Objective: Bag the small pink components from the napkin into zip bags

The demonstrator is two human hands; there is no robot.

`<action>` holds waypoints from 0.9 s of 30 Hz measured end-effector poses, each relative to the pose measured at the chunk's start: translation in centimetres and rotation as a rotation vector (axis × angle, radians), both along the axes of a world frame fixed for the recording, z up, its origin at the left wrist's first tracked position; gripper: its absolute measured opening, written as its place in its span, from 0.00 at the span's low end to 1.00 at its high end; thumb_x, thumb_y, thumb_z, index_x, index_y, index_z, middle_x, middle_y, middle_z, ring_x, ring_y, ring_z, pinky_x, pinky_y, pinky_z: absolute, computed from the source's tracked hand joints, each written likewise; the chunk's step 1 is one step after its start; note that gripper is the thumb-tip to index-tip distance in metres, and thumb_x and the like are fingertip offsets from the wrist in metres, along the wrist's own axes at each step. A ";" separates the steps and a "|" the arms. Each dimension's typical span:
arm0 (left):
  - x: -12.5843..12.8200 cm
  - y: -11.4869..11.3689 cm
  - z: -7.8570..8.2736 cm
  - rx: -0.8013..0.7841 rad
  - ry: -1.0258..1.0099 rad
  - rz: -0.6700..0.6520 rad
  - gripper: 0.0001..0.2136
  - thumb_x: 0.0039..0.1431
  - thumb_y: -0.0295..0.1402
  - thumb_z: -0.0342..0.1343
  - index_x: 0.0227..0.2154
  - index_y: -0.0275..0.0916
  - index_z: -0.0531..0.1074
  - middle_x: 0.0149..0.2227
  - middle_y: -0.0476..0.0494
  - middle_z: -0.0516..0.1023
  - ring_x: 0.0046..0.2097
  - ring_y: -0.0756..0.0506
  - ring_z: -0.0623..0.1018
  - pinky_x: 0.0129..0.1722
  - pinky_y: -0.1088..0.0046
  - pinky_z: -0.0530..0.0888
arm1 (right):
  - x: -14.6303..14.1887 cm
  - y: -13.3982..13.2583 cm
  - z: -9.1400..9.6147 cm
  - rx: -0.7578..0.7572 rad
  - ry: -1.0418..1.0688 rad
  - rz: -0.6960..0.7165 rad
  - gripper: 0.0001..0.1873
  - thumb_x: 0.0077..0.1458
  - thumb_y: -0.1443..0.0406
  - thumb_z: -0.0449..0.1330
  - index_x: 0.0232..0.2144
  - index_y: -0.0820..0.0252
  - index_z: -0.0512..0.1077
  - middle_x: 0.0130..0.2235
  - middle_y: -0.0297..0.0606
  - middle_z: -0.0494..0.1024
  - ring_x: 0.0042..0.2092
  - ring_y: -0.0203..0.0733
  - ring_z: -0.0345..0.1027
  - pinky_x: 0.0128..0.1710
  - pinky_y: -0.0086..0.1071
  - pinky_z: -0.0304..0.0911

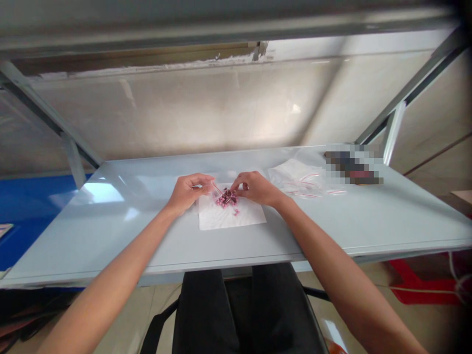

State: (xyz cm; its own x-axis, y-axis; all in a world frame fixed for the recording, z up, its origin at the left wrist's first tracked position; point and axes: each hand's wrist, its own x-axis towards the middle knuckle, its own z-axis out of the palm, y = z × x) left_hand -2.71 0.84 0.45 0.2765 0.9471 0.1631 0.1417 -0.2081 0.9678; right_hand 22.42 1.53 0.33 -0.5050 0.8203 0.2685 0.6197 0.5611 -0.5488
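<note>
A small pile of pink and dark bead-like pieces (225,197) lies on a white sheet (232,220) in front of me; the pieces are too small to name. My left hand (190,191) is at the pile's left side, thumb and fingers pinched on a clear plastic zip bag (217,187) with a red line along its mouth. From the right, my right hand (255,188) reaches the pile's edge with its fingertips bent together. Whatever those fingertips hold is hidden or too small to make out.
Several clear zip bags with red lines (304,182) lie to the right on the grey table (169,250). Behind them is a blurred-out dark object (354,167). Metal posts and a shelf beam (221,32) frame the table. A blue surface (37,196) adjoins at the left.
</note>
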 end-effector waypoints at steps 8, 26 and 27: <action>-0.2 0.0 0.0 0.011 0.045 0.004 0.19 0.48 0.44 0.71 0.39 0.35 0.82 0.40 0.36 0.84 0.40 0.42 0.82 0.40 0.67 0.77 | -0.1 -0.1 0.1 0.025 -0.006 0.034 0.12 0.55 0.72 0.60 0.35 0.56 0.83 0.35 0.36 0.84 0.32 0.37 0.71 0.37 0.30 0.61; 0.2 -0.3 0.3 0.018 0.016 0.010 0.20 0.47 0.44 0.71 0.39 0.35 0.81 0.39 0.36 0.84 0.37 0.42 0.82 0.37 0.68 0.77 | 0.0 -0.1 0.3 0.050 0.271 -0.080 0.07 0.53 0.70 0.62 0.34 0.60 0.80 0.34 0.36 0.83 0.30 0.35 0.70 0.33 0.28 0.62; 0.2 -0.3 0.3 0.016 0.026 0.016 0.20 0.47 0.44 0.71 0.40 0.36 0.81 0.39 0.36 0.84 0.37 0.43 0.82 0.35 0.69 0.76 | 0.2 0.1 -0.1 0.047 0.213 -0.068 0.08 0.51 0.72 0.63 0.34 0.60 0.80 0.33 0.35 0.83 0.29 0.34 0.70 0.33 0.28 0.61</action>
State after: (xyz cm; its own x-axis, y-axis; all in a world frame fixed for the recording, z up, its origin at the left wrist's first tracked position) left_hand -2.53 0.58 0.73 0.2660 0.9486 0.1716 0.1704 -0.2215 0.9602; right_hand 22.57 1.64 0.25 -0.3770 0.8344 0.4021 0.5293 0.5504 -0.6457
